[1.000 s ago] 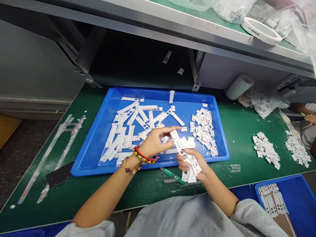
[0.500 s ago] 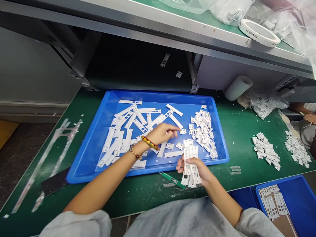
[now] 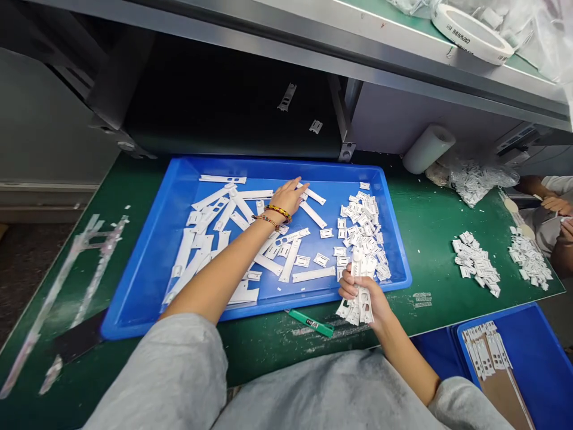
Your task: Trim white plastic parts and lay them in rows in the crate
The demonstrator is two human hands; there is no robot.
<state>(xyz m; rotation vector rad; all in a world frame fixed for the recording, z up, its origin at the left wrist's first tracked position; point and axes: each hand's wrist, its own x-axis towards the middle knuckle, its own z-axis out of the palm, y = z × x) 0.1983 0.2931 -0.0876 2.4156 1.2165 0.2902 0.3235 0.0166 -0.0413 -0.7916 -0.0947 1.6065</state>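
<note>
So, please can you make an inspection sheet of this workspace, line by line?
Surface: green bench mat, with white specks near the front edge.
Job's things: blue tray holds long white plastic strips and a heap of small white pieces; two more heaps lie on the mat.
Hands: left hand open over the tray; right hand grips a bunch of white strips.
Clutter: green-handled tool, black pad, long white scrap.
Cables: nothing seen.
Surroundings: paper roll, bag of small pieces, tape roll on the shelf, second blue tray, co-worker's hands.
</note>
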